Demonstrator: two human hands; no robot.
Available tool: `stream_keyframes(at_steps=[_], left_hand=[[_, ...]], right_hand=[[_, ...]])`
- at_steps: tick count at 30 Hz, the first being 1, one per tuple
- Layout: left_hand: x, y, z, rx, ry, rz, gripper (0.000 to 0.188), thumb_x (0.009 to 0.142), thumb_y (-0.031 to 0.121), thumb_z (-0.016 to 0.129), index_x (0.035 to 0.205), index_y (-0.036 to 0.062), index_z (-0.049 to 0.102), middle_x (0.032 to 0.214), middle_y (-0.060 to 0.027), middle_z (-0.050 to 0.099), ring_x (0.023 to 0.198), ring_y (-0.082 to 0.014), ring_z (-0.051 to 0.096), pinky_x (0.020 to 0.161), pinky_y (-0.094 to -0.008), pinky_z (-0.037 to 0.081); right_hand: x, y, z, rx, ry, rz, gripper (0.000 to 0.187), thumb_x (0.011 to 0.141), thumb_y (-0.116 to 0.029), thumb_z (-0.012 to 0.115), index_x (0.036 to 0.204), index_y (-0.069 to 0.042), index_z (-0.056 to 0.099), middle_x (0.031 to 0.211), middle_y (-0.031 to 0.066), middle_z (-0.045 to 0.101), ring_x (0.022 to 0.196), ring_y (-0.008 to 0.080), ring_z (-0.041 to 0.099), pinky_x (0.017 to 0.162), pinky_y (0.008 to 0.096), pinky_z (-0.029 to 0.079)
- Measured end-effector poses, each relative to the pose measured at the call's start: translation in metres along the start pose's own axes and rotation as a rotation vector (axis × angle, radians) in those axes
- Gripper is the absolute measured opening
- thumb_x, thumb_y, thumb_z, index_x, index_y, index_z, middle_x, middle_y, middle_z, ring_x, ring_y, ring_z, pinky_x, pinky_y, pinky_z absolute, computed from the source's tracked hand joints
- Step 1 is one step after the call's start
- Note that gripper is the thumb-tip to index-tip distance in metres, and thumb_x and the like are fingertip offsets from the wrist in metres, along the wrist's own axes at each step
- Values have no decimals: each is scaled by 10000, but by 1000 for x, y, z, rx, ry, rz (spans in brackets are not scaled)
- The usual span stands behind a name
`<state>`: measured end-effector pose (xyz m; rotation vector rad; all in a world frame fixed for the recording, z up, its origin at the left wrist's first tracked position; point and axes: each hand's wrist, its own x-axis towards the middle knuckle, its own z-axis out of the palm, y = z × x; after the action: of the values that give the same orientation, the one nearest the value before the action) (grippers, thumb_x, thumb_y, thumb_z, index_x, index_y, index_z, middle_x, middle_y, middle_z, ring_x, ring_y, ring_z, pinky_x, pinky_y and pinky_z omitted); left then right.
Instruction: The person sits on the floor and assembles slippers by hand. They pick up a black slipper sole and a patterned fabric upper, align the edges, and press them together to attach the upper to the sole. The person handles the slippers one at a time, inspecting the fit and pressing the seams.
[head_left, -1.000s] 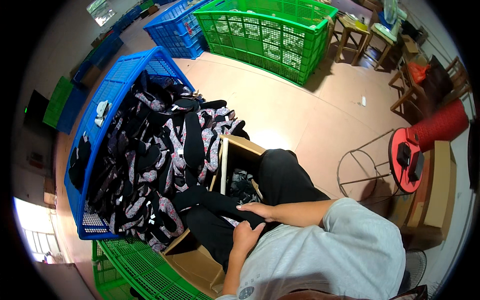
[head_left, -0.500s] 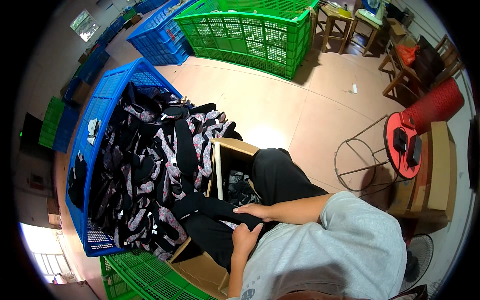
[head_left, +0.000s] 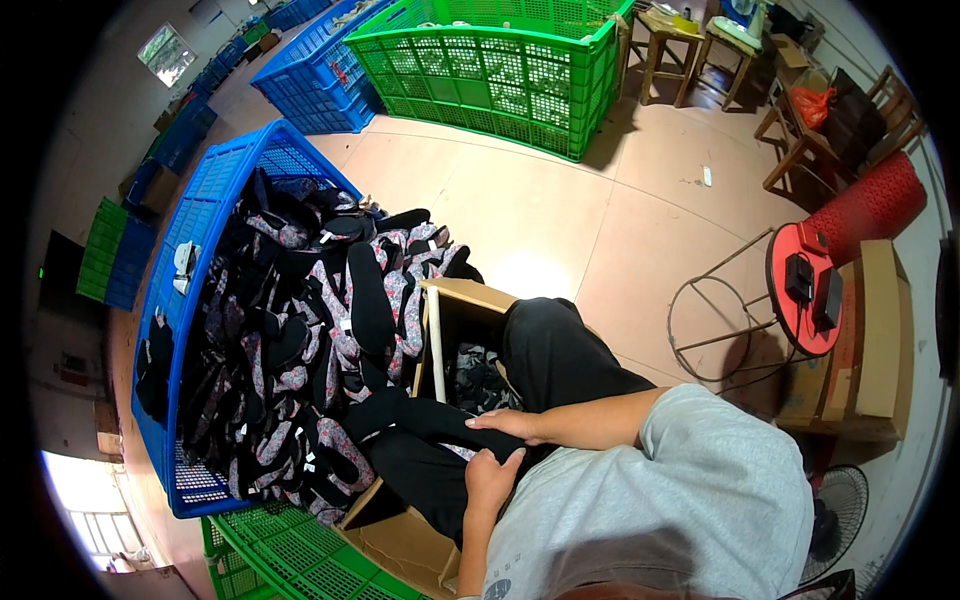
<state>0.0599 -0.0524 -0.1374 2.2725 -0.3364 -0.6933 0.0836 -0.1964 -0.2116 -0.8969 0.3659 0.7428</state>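
Two hands rest on a long black sock (head_left: 420, 420) stretched across the person's lap. The right hand (head_left: 510, 424) lies flat on it with fingers extended and loose, pressing rather than gripping. The left hand (head_left: 490, 480) sits just below, its fingers curled down onto the cloth near the same end; whether they pinch it I cannot tell. The sock runs from the hands leftward over the black trousers toward the cardboard box (head_left: 455, 300), which stands open between the knees with dark cloth inside. Left of the box, a blue crate (head_left: 215, 180) is heaped with black and patterned socks (head_left: 300, 330). Beyond the box stands a green crate (head_left: 500, 60), and to its right a red stool (head_left: 800, 290).
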Motion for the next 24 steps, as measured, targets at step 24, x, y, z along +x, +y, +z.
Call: stream_keyframes(at_steps=[24], left_hand=[[1, 5, -1, 35, 3, -24, 368, 811, 320, 763, 902, -32, 709, 861, -237, 699, 827, -384, 686, 751, -441, 528]], right_hand=[[4, 3, -3, 5, -4, 6, 603, 922, -509, 656, 1253, -5, 637, 1156, 104, 659, 1012, 184, 622, 915, 295, 494]])
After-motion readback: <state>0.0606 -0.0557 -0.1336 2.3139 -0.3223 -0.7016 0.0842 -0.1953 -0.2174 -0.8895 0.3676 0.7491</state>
